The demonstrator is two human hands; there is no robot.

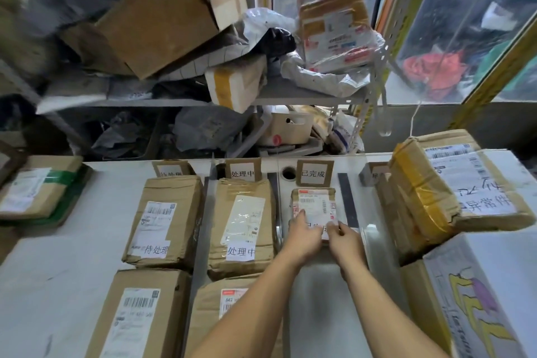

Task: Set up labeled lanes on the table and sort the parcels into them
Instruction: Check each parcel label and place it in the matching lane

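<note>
Parcels mostly sit in their lanes already; the small parcel [313, 206] lies in the third lane at about 12 o'clock from the hands, just under the 已完成 sign [314, 174]; left hand [303, 237] rests on its near edge, right hand [345, 238] looks to be pinching a white label [325, 231] onto it, though blur hides the fingers' exact curl; I'd guess labelling is the step, and next it wants pressing flat; lanes as bins: 待处理 parcel [162, 224] at 9 o'clock, 处理中 parcel [242, 227] beside it, big stacked box [453, 183] at 2 o'clock; desk [58, 285] is white.
</note>
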